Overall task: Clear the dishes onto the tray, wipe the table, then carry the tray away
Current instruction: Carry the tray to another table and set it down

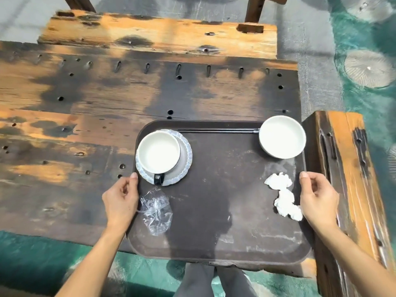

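A dark brown tray lies at the near right of the worn wooden table, overhanging its front edge. On it, far left, a white bowl sits on a pale scalloped plate. A second white bowl stands at the far right corner, with black chopsticks along the far rim. Crumpled white tissue lies near the right rim, and clear plastic wrap near the left. My left hand grips the tray's left rim and my right hand grips its right rim.
A wooden bench stands across the table's far side. Another wooden bench runs along the right, close to the tray. Teal patterned floor lies to the right and below. My grey trouser legs show under the tray.
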Demonstrator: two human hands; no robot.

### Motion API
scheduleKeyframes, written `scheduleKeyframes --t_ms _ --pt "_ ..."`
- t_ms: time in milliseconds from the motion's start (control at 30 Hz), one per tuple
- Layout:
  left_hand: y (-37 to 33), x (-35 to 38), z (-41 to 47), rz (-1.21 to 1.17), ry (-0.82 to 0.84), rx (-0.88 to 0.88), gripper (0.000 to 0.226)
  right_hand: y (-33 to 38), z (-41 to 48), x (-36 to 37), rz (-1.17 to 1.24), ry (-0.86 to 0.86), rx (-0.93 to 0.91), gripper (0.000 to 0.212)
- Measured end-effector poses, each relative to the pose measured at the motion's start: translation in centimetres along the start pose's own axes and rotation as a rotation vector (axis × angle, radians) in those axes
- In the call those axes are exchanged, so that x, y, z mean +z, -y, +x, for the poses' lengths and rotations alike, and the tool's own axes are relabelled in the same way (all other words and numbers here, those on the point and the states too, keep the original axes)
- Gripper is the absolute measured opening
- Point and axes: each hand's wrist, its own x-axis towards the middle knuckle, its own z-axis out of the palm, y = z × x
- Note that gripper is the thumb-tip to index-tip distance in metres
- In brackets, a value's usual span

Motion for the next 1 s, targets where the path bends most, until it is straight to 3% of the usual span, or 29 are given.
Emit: scheduleKeyframes --t_ms 467,667,1000 --pt "7.6 9.5 -1.9 0.094 0.045 -0.033 0.046 -11.6 -1.7 6.7 0.042 -0.005 0.073 0.019" --pt "8.9 11.3 -2.1 0.12 0.051 -0.049 0.049 -13.1 -2.3 7.5 -0.001 -0.011 0.077 0.03" --pt "9.2 12.6 -0.6 0.131 0.047 -0.012 0.048 -13.2 -1.2 9.0 -0.032 0.004 0.129 0.022"
